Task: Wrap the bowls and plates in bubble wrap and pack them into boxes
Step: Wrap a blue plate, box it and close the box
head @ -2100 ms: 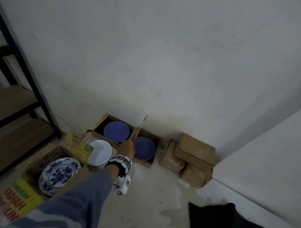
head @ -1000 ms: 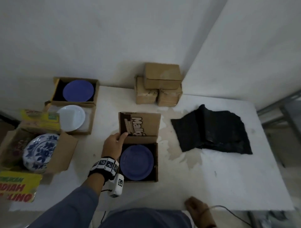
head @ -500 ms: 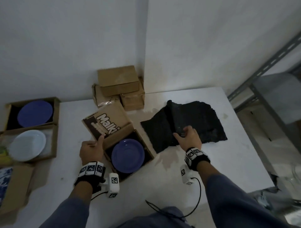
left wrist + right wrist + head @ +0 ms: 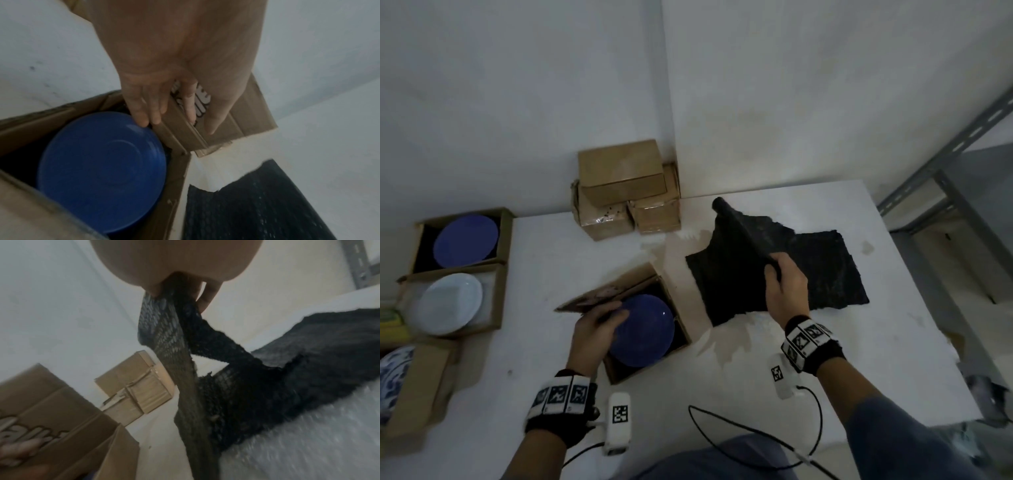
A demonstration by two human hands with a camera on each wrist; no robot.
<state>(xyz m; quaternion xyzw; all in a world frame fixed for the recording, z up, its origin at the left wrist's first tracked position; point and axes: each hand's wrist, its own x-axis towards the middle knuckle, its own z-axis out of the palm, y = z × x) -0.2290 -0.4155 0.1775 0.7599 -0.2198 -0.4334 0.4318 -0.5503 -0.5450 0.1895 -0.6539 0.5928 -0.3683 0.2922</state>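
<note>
Head view: right hand (image 4: 786, 287) now pinching black bubble wrap (image 4: 825, 267) off the table (image 4: 756, 370), no longer flat.

Left wrist: left hand (image 4: 174, 91), fingers straight, reaching blue plate (image 4: 102, 162) inside open box (image 4: 174, 186).

Right wrist: wrap clamped; wrapping begins.

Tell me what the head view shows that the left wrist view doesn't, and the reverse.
Head only: right hand pinching a lifted fold of the black bubble wrap, a second blue plate and a white plate in open boxes at left, stacked closed boxes. Left wrist only: fingertips touching the near blue plate's rim, lettering on the flap. Both: left hand, that plate in its box, the wrap.
</note>
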